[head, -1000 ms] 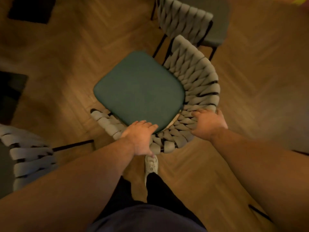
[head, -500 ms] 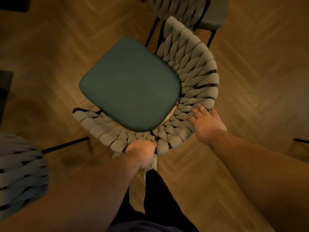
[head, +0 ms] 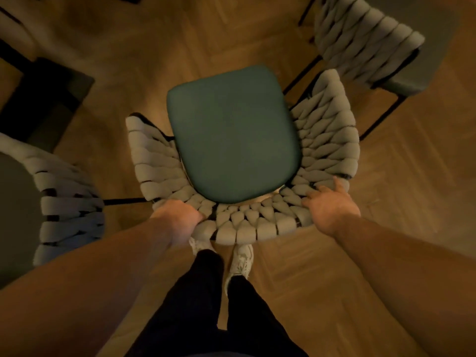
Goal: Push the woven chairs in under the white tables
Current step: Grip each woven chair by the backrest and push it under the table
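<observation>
A woven chair point(head: 247, 222) with a grey braided backrest and a dark green seat cushion point(head: 231, 135) stands on the wooden floor right in front of me. My left hand point(head: 177, 217) grips the top of the backrest at its left, fingers curled over the rim. My right hand point(head: 329, 204) holds the backrest at its right, fingers laid over the weave. No white table is plainly in view.
A second woven chair point(head: 360, 39) stands at the upper right, close to the first. A third woven chair point(head: 67, 210) is at the left. A dark block point(head: 49, 104) lies at the upper left. My feet in white shoes point(head: 242, 261) are just behind the chair.
The chair has turned so its seat now faces straight away from me. Both hands stayed on the backrest and sit wider apart. The view shifted, showing more of the chair at upper right.
</observation>
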### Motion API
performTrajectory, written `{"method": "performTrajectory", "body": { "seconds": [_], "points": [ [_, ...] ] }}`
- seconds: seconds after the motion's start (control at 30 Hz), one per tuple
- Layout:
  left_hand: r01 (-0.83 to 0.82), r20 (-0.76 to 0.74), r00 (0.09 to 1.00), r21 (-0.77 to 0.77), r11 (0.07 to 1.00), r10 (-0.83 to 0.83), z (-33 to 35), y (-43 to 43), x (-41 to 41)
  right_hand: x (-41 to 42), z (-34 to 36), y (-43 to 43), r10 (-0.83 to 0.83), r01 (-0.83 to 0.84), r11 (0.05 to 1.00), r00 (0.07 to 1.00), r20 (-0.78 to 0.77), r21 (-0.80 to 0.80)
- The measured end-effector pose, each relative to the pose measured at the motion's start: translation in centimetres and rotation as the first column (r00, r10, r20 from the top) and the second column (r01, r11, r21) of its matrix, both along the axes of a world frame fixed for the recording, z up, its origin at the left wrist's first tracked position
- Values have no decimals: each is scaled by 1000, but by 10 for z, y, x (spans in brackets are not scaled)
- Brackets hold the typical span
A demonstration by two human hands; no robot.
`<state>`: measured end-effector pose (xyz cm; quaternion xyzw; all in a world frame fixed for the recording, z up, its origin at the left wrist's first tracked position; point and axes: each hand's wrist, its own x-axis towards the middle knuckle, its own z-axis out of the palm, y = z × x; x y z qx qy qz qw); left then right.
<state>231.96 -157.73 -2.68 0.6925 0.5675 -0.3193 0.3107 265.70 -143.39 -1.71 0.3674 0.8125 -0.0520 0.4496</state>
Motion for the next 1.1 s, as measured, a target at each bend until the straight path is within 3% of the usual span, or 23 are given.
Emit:
{"method": "performTrajectory", "body": {
  "seconds": [0.37,0.6,1.1],
  "points": [
    [-60,-36,997,57,997,62,-10,9,-102,-123,-8,42,117,-117,993,993,6,-28],
    [-222,-129,968,-50,974,214,-6,24,-144,-200,-2,109,279,-280,959,960,-37,-37],
    [-694,-148,711,11,720,688,13,80,-151,-337,-7,260,673,-673,740,739,-23,11]
  ]
}}
